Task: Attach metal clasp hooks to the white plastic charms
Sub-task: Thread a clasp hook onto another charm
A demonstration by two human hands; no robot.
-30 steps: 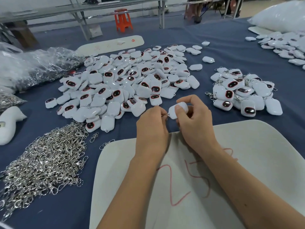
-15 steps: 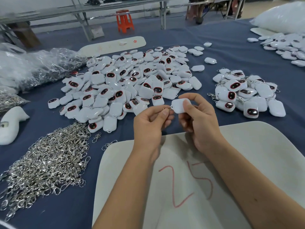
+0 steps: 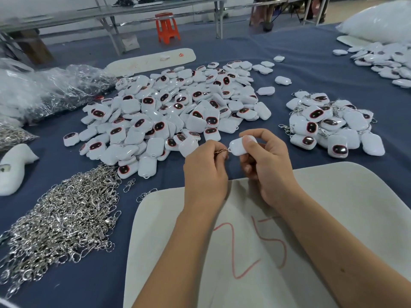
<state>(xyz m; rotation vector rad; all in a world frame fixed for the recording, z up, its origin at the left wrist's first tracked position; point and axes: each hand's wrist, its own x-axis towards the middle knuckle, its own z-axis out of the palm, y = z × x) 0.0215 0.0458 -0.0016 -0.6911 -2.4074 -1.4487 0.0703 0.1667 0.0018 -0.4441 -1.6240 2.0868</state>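
A table (image 3: 311, 63) covered in dark blue cloth is carrying everything. A big heap of white charms (image 3: 173, 112) is lying at its middle, a smaller heap with clasps (image 3: 331, 125) toward the right edge. A pile of metal clasp hooks (image 3: 60, 221) is spreading by the left edge, and a white board (image 3: 333, 207) marked "25" is sitting at the near edge.

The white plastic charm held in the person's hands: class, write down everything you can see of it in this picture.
The white plastic charm is a small, glossy, rounded-rectangle piece, showing only its plain white side. It is held above the blue cloth, tilted, between the big pile and the smaller one. The right hand pinches it with thumb on top and fingers curled round. At its left end a small loop meets the metal clasp hook, which the left hand pinches. Whether the hook is fully attached cannot be told.
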